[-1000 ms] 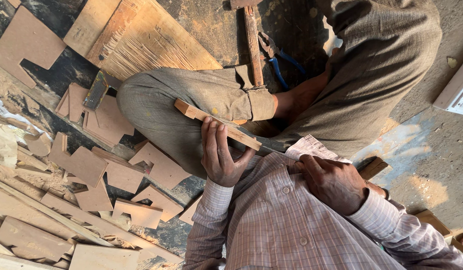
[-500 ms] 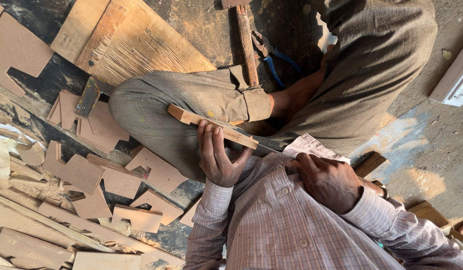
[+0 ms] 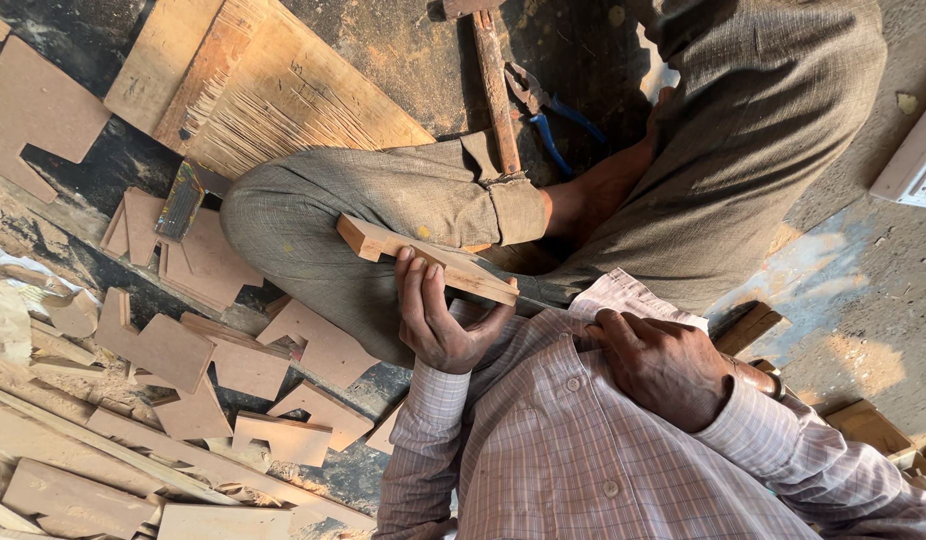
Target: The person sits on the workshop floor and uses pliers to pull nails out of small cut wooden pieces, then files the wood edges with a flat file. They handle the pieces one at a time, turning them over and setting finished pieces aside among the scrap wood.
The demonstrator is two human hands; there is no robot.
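The left hand (image 3: 438, 320) grips a notched wooden strip (image 3: 428, 258) resting on the knee. The right hand (image 3: 663, 365) lies curled against the checked shirt (image 3: 573, 450); whether it holds anything is unclear. Brown board offcuts (image 3: 183, 350) litter the floor.

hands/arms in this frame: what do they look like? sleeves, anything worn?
Both arms wear long sleeves of a light shirt with a fine pinkish-brown check and buttoned cuffs. The left hand is bare, no glove or ring visible. The right hand is bare too; a brownish band shows at its wrist, partly under the cuff. White buttons run down the shirt front.
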